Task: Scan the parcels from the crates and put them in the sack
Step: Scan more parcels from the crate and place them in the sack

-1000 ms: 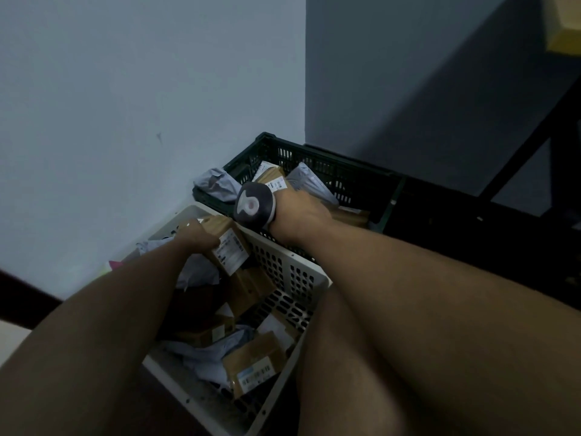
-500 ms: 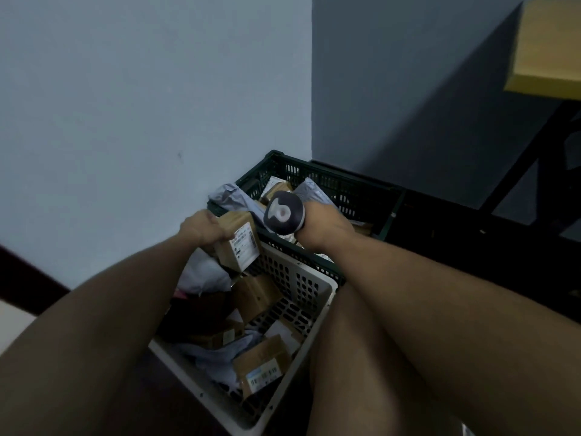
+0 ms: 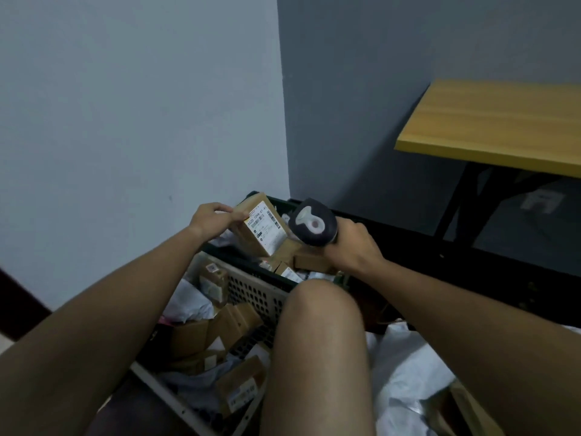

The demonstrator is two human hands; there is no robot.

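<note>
Gripping a parcel labelled "502D", left hand; right hand clutches scanner.

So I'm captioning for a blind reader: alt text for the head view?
A left hand holds a labelled cardboard parcel up to a scanner gripped in the right hand, above a white crate of parcels.

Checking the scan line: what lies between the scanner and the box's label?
Nothing: in the head view the scanner sits right beside the box, no object between them.
</note>
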